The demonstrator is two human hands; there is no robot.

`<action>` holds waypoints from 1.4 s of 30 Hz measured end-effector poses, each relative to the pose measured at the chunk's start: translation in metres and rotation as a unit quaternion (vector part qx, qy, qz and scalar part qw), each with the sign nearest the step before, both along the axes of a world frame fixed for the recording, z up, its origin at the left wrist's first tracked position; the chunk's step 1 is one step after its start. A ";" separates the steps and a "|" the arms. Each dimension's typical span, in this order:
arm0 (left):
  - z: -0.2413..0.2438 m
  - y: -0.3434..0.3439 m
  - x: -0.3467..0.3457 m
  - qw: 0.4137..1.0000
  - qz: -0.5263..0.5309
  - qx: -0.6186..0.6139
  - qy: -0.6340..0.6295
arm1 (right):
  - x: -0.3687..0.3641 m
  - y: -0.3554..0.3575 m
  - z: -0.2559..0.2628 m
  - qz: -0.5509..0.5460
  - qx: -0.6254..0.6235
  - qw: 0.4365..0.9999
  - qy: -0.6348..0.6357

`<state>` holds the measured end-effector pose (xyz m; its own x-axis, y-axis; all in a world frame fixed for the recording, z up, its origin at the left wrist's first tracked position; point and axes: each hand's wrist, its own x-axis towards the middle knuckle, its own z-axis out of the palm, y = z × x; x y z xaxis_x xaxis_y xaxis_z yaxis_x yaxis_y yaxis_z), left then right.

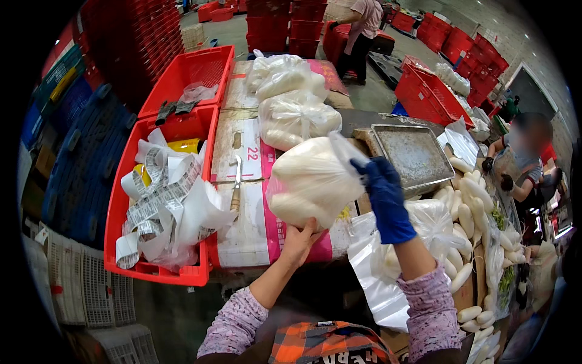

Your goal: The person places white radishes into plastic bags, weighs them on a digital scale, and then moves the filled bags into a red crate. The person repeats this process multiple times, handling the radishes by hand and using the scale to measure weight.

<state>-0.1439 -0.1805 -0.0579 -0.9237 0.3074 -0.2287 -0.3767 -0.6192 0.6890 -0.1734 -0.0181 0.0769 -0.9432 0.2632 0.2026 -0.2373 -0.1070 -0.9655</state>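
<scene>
A clear plastic bag of white radishes [313, 179] hangs between my two hands above the cardboard-covered work surface. My right hand [386, 200], in a blue glove, grips the gathered neck of the bag. Bare and low, my left hand [300, 241] holds the bag's lower edge from beneath. Just behind it sit more filled bags of radishes [300, 116]. A curved knife [237, 182] with a wooden handle lies on the cardboard [243, 236] left of the held bag. Under my right forearm is another filled bag [427, 218], beside flat empty plastic bags [382, 291].
Left stands a red crate [207, 255] with printed label strips [159, 204]; another red crate [182, 68] is behind it. A metal tray [409, 150] and loose white radishes [468, 204] lie right. A co-worker [523, 164] is at far right, another person [363, 32] at the back.
</scene>
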 end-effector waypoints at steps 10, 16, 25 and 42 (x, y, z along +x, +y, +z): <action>-0.043 -0.021 -0.042 0.979 -0.133 -0.128 -0.085 | 0.086 0.053 -0.017 -0.062 0.383 0.919 0.074; 0.029 0.061 0.050 0.942 -0.279 -0.185 0.032 | 0.330 0.166 -0.034 -0.371 0.393 0.837 -0.089; 0.110 0.193 0.272 0.775 -0.540 -0.099 0.312 | 0.786 0.116 -0.040 -0.770 0.301 0.396 -0.401; 0.128 0.242 0.498 0.624 -0.687 -0.141 0.344 | 1.030 0.020 -0.113 -0.846 0.071 0.262 -0.459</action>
<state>0.3541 0.0617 0.0699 0.2590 0.9547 -0.1464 0.0267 0.1444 0.9892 0.8562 0.0024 -0.0359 0.8309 0.5131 0.2151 0.5095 -0.5464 -0.6647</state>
